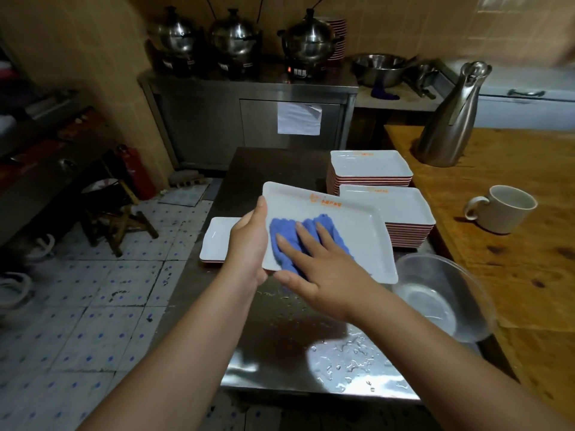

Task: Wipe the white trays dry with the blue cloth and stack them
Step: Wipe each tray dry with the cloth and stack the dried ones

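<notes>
Gripping the near-left edge of a white tray, the left hand holds it tilted above the wet steel table, thumb on the rim and fingers curled beneath. On the tray, the right hand lies flat with fingers spread, pressing the blue cloth against it. Beyond the right hand stand two tray stacks; a single tray lies just left of the left hand. Right of the right wrist sits a clear bowl.

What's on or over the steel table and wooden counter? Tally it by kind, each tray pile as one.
Tray piles: 3
Held tray: 1
Blue cloth: 1
Clear bowl: 1
Mug: 1
Steel jug: 1
Total: 8
</notes>
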